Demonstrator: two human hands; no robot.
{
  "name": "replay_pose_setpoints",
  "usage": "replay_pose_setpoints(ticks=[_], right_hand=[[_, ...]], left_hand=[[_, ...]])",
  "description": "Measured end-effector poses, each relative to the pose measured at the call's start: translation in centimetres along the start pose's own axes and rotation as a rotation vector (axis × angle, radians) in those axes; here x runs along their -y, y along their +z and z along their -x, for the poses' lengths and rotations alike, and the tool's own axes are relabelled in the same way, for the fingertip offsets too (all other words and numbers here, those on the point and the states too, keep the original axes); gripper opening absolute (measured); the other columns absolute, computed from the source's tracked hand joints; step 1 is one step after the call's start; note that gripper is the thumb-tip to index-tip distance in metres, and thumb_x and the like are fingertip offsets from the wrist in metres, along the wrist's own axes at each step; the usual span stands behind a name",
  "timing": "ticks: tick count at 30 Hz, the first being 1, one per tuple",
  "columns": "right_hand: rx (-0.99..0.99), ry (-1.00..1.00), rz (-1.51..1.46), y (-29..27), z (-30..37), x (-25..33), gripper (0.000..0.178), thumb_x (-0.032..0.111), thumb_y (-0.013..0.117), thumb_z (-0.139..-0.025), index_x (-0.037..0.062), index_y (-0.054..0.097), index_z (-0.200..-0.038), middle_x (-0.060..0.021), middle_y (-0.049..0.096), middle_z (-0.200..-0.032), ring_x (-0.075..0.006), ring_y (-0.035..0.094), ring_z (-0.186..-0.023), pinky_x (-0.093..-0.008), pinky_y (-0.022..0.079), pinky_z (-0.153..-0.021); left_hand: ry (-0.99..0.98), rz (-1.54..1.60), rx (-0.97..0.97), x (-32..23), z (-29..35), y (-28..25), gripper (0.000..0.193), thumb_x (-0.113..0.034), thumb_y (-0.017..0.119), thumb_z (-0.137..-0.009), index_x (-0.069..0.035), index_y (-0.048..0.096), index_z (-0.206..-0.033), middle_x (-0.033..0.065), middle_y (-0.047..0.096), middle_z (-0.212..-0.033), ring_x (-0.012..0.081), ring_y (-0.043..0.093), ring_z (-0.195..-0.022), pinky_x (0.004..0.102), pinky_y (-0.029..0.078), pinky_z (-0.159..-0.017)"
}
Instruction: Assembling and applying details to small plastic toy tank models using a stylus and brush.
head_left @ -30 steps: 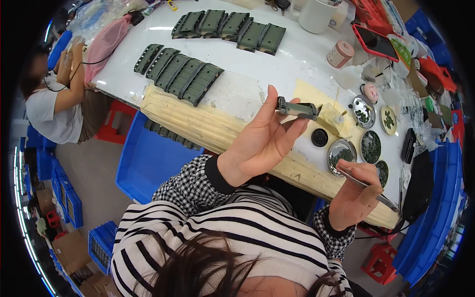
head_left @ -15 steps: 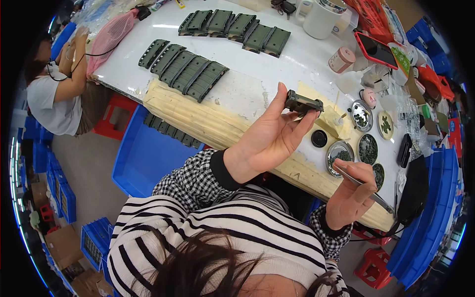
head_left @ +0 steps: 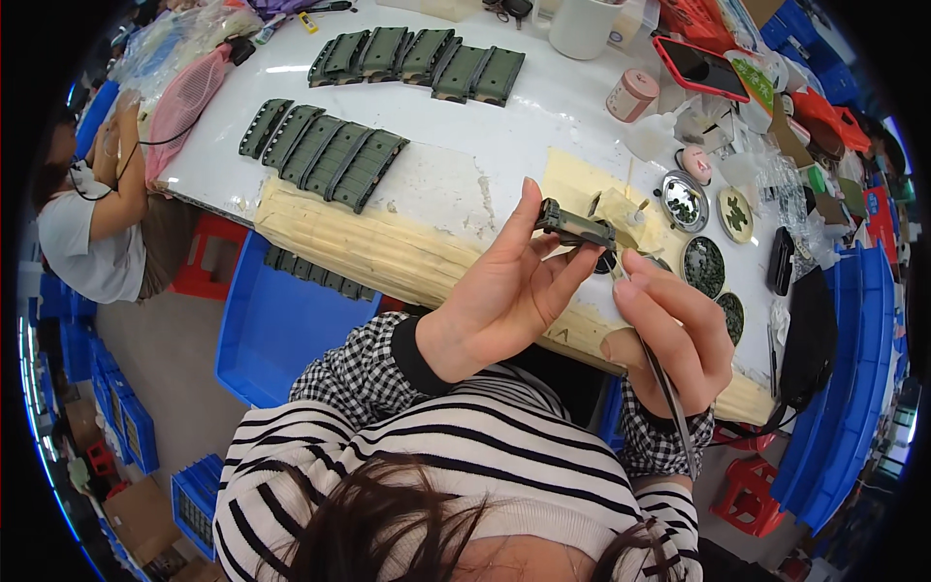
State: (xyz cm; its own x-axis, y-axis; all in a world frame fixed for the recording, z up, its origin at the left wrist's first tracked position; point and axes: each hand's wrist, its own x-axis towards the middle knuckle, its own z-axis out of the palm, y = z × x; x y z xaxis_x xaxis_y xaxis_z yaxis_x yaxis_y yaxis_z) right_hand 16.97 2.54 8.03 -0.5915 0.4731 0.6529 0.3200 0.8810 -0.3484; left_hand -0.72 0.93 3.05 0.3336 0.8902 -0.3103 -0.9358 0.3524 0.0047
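Observation:
My left hand (head_left: 509, 291) holds a small green camouflage plastic part (head_left: 574, 225) between thumb and fingers, above the table's near edge. In my right hand (head_left: 674, 330) is a pair of metal tweezers (head_left: 667, 388), tips raised close to the right end of that part. Whether the tips grip anything is too small to tell. Right of the hands stand round dishes of tiny green pieces, among them a dark-filled dish (head_left: 703, 267) and a silver dish (head_left: 685, 201). Two rows of similar green parts, a far row (head_left: 417, 60) and a nearer row (head_left: 325, 150), lie on the table.
A blue bin (head_left: 276, 330) with more green parts sits below the table's left edge. At the back right are a white mug (head_left: 582, 27), a pink jar (head_left: 631, 95) and a red-edged phone (head_left: 703, 68). Another person (head_left: 102, 213) sits at the far left.
My right hand has risen leftward, bringing the tweezers from near the dishes up to the part in my left hand. The view has shifted slightly.

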Motion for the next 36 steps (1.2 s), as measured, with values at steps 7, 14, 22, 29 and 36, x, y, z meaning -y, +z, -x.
replay_pose_setpoints(ticks=[7, 14, 22, 29, 36], right_hand=[[0.025, 0.037, 0.058, -0.17, -0.12, 0.2, 0.034, 0.016, 0.072, -0.075, 0.004, 0.069, -0.107, -0.0135, 0.065, -0.104, -0.0266, 0.067, -0.096, -0.0319, 0.055, -0.08], [0.031, 0.024, 0.046, -0.25, -0.33, 0.07, 0.038, 0.003, 0.069, -0.069, 0.0045, 0.07, -0.107, -0.0109, 0.065, -0.104, -0.0246, 0.067, -0.095, -0.0306, 0.055, -0.075], [0.058, -0.019, 0.084, -0.46, -0.58, 0.07, 0.035, 0.008, 0.07, -0.071, 0.0019, 0.069, -0.105, -0.0127, 0.065, -0.101, -0.0275, 0.068, -0.093, -0.0319, 0.056, -0.072], [0.065, -0.083, 0.124, -0.24, -0.63, -0.07, 0.031, 0.009, 0.071, -0.07, 0.0001, 0.069, -0.1, -0.0128, 0.065, -0.096, -0.0287, 0.069, -0.089, -0.0311, 0.056, -0.067], [0.049, -0.096, 0.127, 0.0, -0.71, -0.02, 0.031, 0.003, 0.071, -0.068, -0.0024, 0.069, -0.098, -0.0123, 0.064, -0.092, -0.0295, 0.069, -0.089, -0.0309, 0.057, -0.066]], left_hand=[[-0.033, -0.008, 0.047, 0.13, 0.05, -0.25, 0.053, -0.047, 0.057, -0.091, -0.001, 0.046, -0.114, 0.0092, 0.053, -0.11, 0.017, 0.06, -0.101, 0.0249, 0.056, -0.088], [-0.012, -0.041, 0.031, 0.24, 0.08, -0.37, 0.051, -0.047, 0.057, -0.091, -0.002, 0.048, -0.114, 0.0083, 0.055, -0.109, 0.0163, 0.059, -0.1, 0.0244, 0.056, -0.087], [-0.009, -0.032, 0.031, 0.34, 0.06, -0.37, 0.049, -0.045, 0.059, -0.091, -0.002, 0.048, -0.113, 0.0077, 0.055, -0.108, 0.0163, 0.06, -0.098, 0.0248, 0.056, -0.088], [0.014, -0.061, -0.007, 0.43, 0.14, -0.61, 0.049, -0.043, 0.059, -0.091, -0.001, 0.047, -0.114, 0.0081, 0.054, -0.108, 0.0172, 0.06, -0.101, 0.0254, 0.055, -0.089], [0.037, -0.077, -0.045, 0.56, 0.17, -0.7, 0.052, -0.044, 0.059, -0.091, 0.0, 0.046, -0.118, 0.0099, 0.052, -0.112, 0.0176, 0.058, -0.105, 0.026, 0.053, -0.093]])
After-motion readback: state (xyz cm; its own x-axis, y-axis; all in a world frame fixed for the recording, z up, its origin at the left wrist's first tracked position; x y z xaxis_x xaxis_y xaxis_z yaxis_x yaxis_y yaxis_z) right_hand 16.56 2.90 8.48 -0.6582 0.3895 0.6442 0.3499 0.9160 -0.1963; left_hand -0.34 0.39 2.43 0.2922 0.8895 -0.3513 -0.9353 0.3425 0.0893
